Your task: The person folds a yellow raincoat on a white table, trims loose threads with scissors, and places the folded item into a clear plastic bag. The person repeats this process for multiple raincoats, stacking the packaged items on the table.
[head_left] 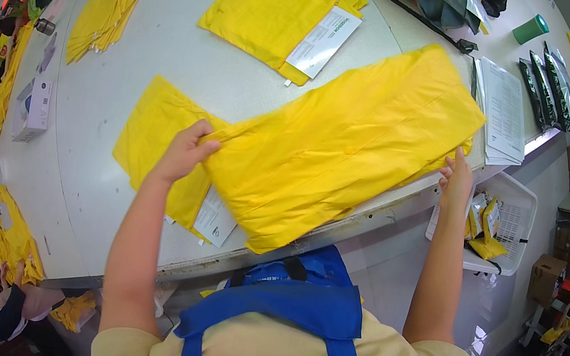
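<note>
A long, folded yellow garment (pixel 351 144) of thin, creased fabric lies slantwise over the near edge of the white table. My left hand (pixel 188 150) is closed on its left edge, thumb on top. At the other end, my right hand (pixel 456 180) pinches the right edge, its fingertips partly hidden by the fabric. Under and beside my left hand lies a smaller folded yellow piece (pixel 157 130) with a white printed card (pixel 215 219) at its near edge. Further off rests a folded yellow stack (pixel 275 14) with another white card (pixel 324 41) on it.
Thin yellow pieces (pixel 104 19) lie at the far left, near a white box (pixel 32 109). Papers (pixel 501 112), dark packets (pixel 552 91) and a green cylinder (pixel 531 28) sit at the right. A white basket (pixel 517 224) with yellow packets stands below. Another person (pixel 26 308) works at lower left.
</note>
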{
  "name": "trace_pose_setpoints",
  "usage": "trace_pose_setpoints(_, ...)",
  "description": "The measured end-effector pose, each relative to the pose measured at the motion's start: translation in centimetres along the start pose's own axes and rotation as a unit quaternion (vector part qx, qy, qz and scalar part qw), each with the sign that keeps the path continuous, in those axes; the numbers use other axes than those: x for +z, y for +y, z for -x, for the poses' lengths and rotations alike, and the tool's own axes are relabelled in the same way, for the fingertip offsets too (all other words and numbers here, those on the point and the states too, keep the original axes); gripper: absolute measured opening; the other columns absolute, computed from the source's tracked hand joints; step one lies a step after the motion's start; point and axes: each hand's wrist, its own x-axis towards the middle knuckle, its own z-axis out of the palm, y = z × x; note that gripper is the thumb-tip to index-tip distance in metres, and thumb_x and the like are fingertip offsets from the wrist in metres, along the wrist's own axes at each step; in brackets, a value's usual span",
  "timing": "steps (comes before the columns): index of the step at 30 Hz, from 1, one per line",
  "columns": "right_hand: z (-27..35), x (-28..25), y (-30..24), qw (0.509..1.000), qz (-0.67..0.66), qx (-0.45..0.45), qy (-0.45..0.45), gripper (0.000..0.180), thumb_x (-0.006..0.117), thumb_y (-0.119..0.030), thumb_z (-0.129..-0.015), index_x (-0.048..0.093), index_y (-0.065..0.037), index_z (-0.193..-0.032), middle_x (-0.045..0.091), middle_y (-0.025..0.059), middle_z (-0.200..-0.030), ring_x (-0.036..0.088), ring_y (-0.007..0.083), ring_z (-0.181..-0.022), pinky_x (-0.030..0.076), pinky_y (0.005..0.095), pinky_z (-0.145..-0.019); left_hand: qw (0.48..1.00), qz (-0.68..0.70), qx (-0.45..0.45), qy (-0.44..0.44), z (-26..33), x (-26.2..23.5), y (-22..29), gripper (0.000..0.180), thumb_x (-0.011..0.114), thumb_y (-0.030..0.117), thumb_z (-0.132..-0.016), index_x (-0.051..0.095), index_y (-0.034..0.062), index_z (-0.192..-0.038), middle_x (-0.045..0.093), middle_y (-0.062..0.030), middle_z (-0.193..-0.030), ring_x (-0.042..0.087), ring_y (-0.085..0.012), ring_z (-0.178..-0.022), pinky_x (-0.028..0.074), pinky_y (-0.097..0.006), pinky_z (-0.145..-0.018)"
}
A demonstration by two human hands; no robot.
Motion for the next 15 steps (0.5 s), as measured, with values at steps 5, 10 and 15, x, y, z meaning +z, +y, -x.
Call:
trace_pose_setpoints(5,-1.4,3.4,1.5,0.996,0.04,0.032,-0.074,0.041,0.065,-0.036,-0.086,0.059,0.0,-0.105,0.061,0.0046,-0.089,0.053,0.0079,-0.066,0.034,0.0191,-0.049,0.984,-0.142,-0.098,-0.051,2.0,-6.7,-2.7,0.018,0.066,0.015,-0.081,0.053,0.0045,-0.087,0.054,-0.0011,-0.076,0.049,-0.0109,-0.072,0.042,-0.026,-0.065)
trace_pose_setpoints(10,1.9,8.6,1.0,0.985,0.069,0.081,-0.138,0.042,0.063,-0.038,-0.087,0.059,0.0,-0.105,0.064,0.009,-0.097,0.055,0.0102,-0.076,0.033,0.0206,-0.052,0.939,-0.29,-0.144,-0.113,1.5,-6.4,-5.4,0.034,0.061,0.027,-0.084,0.057,0.0024,-0.107,0.063,-0.0102,-0.095,0.059,-0.0234,-0.088,0.046,-0.033,-0.079)
trace_pose_setpoints(15,-0.8,12.2,6.3,0.97,0.026,0.065,-0.235,0.038,0.062,-0.037,-0.087,0.061,-0.004,-0.106,0.061,0.0044,-0.09,0.055,0.0133,-0.082,0.034,0.0247,-0.053,0.958,-0.196,-0.145,-0.151,-4.2,-3.9,-3.5,0.043,0.046,0.037,-0.093,0.059,0.0049,-0.119,0.061,-0.0151,-0.117,0.058,-0.0265,-0.108,0.044,-0.035,-0.094)
